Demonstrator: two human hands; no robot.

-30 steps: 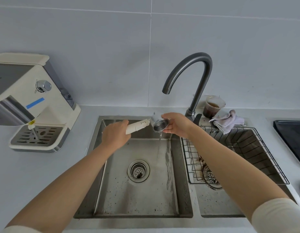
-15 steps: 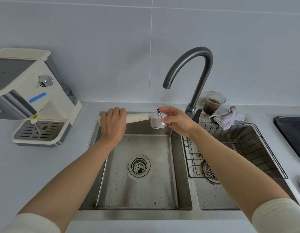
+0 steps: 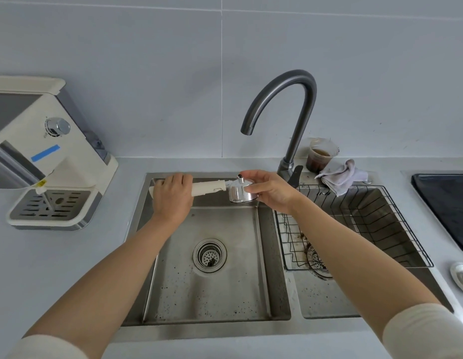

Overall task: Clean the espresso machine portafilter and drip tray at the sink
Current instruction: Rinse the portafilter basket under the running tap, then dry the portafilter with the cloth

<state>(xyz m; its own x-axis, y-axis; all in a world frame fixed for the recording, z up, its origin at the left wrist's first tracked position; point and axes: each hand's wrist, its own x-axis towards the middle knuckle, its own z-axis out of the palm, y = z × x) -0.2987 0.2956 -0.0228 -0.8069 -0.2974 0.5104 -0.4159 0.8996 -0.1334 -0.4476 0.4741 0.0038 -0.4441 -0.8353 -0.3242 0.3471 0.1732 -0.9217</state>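
Seemingly the job is somewhere in its first half. The portafilter (image 3: 237, 194) is at the sink (image 3: 212, 294), held over the back edge of the left basin, just below and left of the tap (image 3: 300, 104), from which no water can be seen running. The left hand (image 3: 172, 200) is wrapped round the cream handle, knuckles up. The right hand (image 3: 270, 193) cups the metal head from the right, thumb and fingertips pinching it near the top. The head is turned over, so the small spout nub points up and the basket opening faces down into the basin, which reads as draining or shaking it out. Its steel looks bright and shiny with no brown residue on the outside; the inside cannot be seen, so whether it is fully clean cannot be told. Dark specks like coffee grounds dot the floor of both basins, which suggests some rinsing has been done there. The drip tray (image 3: 51, 203) sits in its place at the foot of the machine (image 3: 77, 161) on the counter to the left, well apart from the sink, its slotted grille in place. That part looks untouched, so the tray, and perhaps a final rinse of the basin, is what is left.
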